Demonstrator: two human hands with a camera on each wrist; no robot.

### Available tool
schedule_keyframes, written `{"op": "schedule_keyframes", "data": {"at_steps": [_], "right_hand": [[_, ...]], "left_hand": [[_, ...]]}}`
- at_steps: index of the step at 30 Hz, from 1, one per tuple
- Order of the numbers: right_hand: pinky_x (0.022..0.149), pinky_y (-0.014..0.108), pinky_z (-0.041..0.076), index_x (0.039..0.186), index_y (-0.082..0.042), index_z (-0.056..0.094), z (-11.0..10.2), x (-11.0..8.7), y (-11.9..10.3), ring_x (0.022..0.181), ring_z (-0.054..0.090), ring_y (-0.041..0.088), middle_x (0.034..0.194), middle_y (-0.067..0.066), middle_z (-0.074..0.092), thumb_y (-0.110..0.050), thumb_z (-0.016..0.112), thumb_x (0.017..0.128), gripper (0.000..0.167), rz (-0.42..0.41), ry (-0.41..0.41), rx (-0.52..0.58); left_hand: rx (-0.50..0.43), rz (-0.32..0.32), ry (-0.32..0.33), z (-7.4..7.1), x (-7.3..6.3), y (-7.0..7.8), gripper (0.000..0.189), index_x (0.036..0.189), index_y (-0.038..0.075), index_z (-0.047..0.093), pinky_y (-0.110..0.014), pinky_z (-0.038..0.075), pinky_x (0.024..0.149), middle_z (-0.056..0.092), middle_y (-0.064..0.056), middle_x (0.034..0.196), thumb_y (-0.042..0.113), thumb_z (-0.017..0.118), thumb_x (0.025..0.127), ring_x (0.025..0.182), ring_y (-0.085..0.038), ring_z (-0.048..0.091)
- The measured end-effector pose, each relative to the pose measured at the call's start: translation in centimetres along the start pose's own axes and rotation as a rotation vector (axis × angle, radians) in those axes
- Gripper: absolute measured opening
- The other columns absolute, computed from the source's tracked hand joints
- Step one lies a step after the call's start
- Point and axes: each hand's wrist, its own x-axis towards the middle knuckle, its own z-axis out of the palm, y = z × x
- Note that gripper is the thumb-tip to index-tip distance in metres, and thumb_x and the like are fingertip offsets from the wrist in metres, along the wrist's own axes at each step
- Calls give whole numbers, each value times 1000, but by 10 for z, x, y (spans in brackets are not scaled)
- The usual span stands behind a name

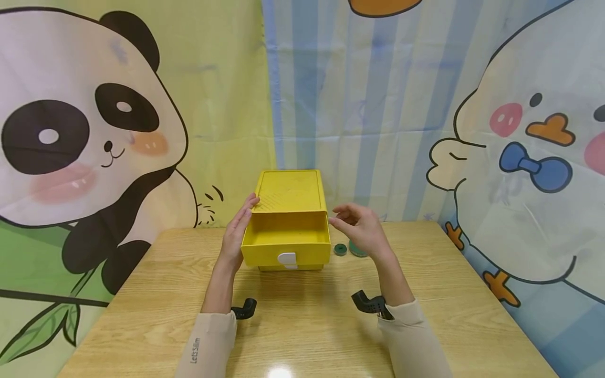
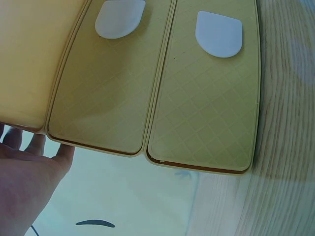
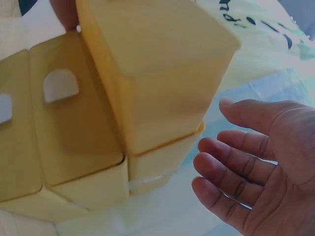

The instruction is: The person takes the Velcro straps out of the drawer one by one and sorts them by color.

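Note:
A small yellow drawer cabinet (image 1: pixel 289 190) stands on the table, its top drawer (image 1: pixel 260 256) pulled out and nothing visible inside. White pulls mark the lower drawer fronts (image 2: pixel 206 108) in the left wrist view. My left hand (image 1: pixel 232 241) rests against the cabinet's left side with straight fingers, and the fingertips reach the top edge. Beside the right side is my right hand (image 1: pixel 363 231). In the right wrist view its fingers (image 3: pixel 216 169) are loosely bent, apart from the pulled-out drawer (image 3: pixel 172 108), and hold nothing.
A small green ring (image 1: pixel 340 249) and a larger green round thing (image 1: pixel 357 250), partly hidden by the right hand, lie right of the cabinet. The wooden table (image 1: pixel 307 325) ends at a cartoon-printed curtain (image 1: pixel 227 115) behind.

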Motion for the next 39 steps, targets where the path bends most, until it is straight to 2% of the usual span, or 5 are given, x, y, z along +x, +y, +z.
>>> {"op": "schedule_keyframes", "data": {"at_steps": [9, 17, 24, 31, 39], "right_hand": [[64, 27, 58, 119, -1, 73, 3, -7, -25, 71, 68, 20, 91, 9, 76, -23, 76, 98, 30, -92, -31, 9], [57, 25, 55, 118, -6, 73, 6, -11, -35, 64, 65, 19, 85, 2, 74, -24, 77, 97, 27, -119, -45, 8], [46, 29, 55, 118, -9, 72, 7, -16, -45, 52, 64, 20, 81, 13, 74, -19, 79, 95, 26, -119, -106, 75], [49, 33, 60, 117, -9, 73, 7, -20, -54, 52, 68, 23, 77, 8, 72, -20, 80, 93, 27, -84, -134, 90], [56, 31, 62, 111, -8, 76, 11, -24, -63, 57, 71, 15, 78, 10, 77, -19, 81, 93, 22, -152, -203, 90]], "left_hand": [[1, 0, 1, 0, 0, 1, 52, 156, 16, 48, -43, 8, 133, 29, 15, 170, 43, 44, 112, 160, -7, 17], [2, -10, 1, 0, -2, 0, 51, 157, 16, 47, -43, 8, 133, 28, 14, 171, 41, 43, 113, 160, -8, 16], [-3, -3, 3, 1, -1, 1, 51, 156, 16, 48, -44, 9, 133, 30, 15, 170, 42, 43, 112, 160, -8, 17], [-6, 0, -1, 1, -1, 1, 51, 156, 16, 48, -44, 9, 133, 30, 14, 170, 42, 44, 112, 160, -8, 17], [-4, 6, -3, 0, 0, 0, 52, 157, 14, 47, -44, 8, 133, 29, 14, 171, 41, 43, 113, 161, -9, 16]]}}
